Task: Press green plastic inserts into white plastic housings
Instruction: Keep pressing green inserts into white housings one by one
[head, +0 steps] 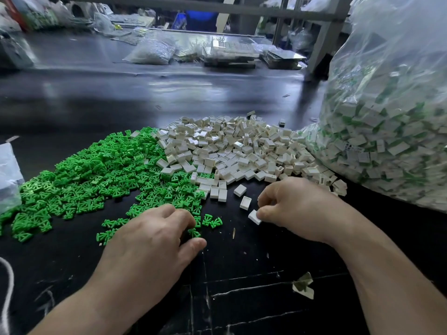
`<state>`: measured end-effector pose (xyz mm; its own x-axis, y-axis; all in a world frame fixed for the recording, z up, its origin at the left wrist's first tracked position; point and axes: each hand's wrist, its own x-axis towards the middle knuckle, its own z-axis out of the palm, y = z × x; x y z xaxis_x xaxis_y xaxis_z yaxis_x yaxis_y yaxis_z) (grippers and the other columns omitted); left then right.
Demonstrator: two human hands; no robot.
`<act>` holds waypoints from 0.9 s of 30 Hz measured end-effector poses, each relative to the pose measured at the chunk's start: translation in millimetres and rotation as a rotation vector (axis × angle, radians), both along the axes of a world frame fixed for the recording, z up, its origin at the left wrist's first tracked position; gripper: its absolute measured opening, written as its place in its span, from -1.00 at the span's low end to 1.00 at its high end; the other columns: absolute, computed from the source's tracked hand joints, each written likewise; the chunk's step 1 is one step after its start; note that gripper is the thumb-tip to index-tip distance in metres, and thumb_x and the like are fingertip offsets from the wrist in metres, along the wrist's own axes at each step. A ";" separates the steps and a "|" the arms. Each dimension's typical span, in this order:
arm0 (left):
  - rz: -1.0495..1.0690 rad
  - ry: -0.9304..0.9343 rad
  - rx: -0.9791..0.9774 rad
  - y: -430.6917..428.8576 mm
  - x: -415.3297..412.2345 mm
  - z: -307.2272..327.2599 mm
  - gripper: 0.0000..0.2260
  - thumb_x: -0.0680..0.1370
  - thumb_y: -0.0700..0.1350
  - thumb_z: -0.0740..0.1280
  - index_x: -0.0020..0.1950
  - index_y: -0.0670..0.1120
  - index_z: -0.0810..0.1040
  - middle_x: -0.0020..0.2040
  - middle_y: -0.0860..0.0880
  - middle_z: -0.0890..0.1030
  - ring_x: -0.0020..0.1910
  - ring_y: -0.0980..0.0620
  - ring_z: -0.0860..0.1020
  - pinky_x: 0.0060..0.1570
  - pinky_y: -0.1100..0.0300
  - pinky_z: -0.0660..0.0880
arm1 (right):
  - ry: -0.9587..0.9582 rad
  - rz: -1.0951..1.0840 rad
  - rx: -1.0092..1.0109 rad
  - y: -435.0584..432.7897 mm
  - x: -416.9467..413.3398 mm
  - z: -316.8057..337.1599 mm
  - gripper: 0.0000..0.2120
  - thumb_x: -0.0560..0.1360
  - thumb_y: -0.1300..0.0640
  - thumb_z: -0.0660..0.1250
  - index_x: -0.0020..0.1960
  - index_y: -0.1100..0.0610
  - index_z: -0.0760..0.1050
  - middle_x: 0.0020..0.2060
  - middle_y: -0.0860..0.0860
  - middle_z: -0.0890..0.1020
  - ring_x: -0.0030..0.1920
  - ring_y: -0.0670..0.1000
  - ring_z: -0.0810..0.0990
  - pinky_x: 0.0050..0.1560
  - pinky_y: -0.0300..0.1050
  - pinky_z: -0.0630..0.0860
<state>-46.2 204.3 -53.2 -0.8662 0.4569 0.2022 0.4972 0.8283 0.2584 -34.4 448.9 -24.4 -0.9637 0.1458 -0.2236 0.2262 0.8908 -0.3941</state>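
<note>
Green inserts [96,175] are lying in a broad heap on the left part of the black table [242,274]. White housings [237,151] are lying in a second heap just beside it, and the two heaps are touching and mixing slightly at their border. The step in hand is judged to be the pick-up of one part in each hand, ahead of pressing. The right hand [300,209] is reaching to the near edge of the white heap, and its fingertips [262,211] are pinching a single housing [254,216] at one corner; that piece is tilting and sitting at or just above the table, well apart from its heap. The left hand [150,240] is hovering palm-down over the scattered near edge of the green heap, its fingers curling downward with the thumb held apart. A loose insert [193,232] is lying between the forefinger and the thumb, but it cannot be told whether the fingers are gripping it. A large clear bag [387,117] is standing at the right, and appears to be holding white pieces with green showing in them. The next move is judged to call for a firm grip on one insert, for turning the housing so its open side faces that insert, and for lining the two up squarely before pressing them together. A skewed insert could jam.
</note>
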 end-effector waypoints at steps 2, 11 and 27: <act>-0.016 0.000 -0.028 1.6 -1.7 -2.3 -0.71 0.45 0.28 0.28 -0.01 0.13 0.55 -0.19 0.18 0.48 -0.18 0.12 0.48 -0.28 0.20 0.37 | -0.038 0.044 0.041 -7.8 0.8 -1.3 -0.84 0.49 -0.15 0.43 -0.07 -0.06 0.62 -0.19 -0.13 0.61 -0.20 -0.15 0.56 -0.28 -0.21 0.44; -0.067 0.108 -0.029 2.0 -6.4 -4.5 -0.91 0.48 0.03 0.36 -0.19 0.05 0.55 -0.30 0.16 0.50 -0.35 0.08 0.50 -0.38 0.27 0.28 | 0.052 0.062 -0.163 -12.3 -1.6 -9.2 -0.81 0.53 -0.07 0.37 -0.19 0.00 0.56 -0.35 -0.08 0.61 -0.43 -0.16 0.52 -0.42 -0.21 0.42; 0.016 -0.544 1.239 2.5 -8.6 3.9 -0.85 0.42 -0.05 0.33 -0.08 0.05 0.67 -0.22 -0.15 0.69 -0.30 -0.09 0.67 -0.39 0.22 0.57 | -0.300 0.001 -1.700 -47.8 -1.9 -10.9 -0.87 0.48 0.21 0.25 0.02 0.18 0.47 -0.28 0.07 0.55 -0.53 -0.12 0.46 -0.65 -0.35 0.29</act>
